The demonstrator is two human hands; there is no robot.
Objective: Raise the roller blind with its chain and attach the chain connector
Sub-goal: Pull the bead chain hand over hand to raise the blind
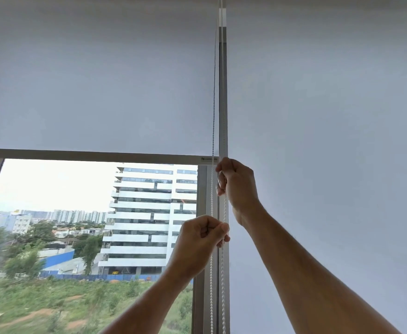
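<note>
A pale grey roller blind (96,80) covers the upper part of the left window, its bottom bar (89,155) level across the middle of the view. A white bead chain (213,104) hangs in two strands beside the window post. My right hand (237,186) is closed around the right strand just below the bar's end. Lower down, my left hand (201,235) pinches the same strand between thumb and fingers. The left strand runs free past both hands. No chain connector is visible.
A second blind (330,141) hangs fully down to the right of the grey window post (223,92). Below the raised blind, glass (77,225) shows a white high-rise, trees and open ground. The window frame's upright stands just left of the chains.
</note>
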